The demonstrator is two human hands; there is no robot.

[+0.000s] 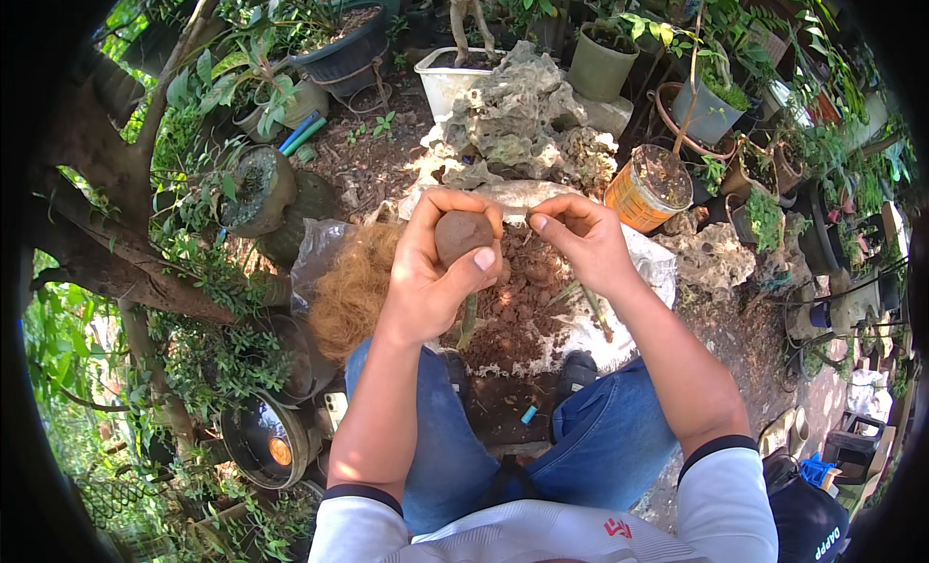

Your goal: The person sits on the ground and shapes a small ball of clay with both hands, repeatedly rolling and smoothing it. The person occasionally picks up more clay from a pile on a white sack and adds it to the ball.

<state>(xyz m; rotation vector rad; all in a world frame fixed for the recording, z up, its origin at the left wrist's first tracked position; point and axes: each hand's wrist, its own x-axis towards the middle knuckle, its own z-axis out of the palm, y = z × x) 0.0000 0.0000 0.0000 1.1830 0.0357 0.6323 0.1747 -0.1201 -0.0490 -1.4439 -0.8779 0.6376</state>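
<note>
My left hand is closed around a brown ball of soil, with a green stem hanging down below the palm. My right hand is beside it, its thumb and fingers pinched on a thin pale strand that runs to the ball. Both hands are held above a white sack spread on the ground with a heap of reddish-brown soil clods on it. A clump of tan coconut fibre lies just left of my left hand.
A pale rough rock and a white tub stand beyond the sack. An orange tin, green pots and other potted plants ring the spot. A tree trunk and dark bowls are at left.
</note>
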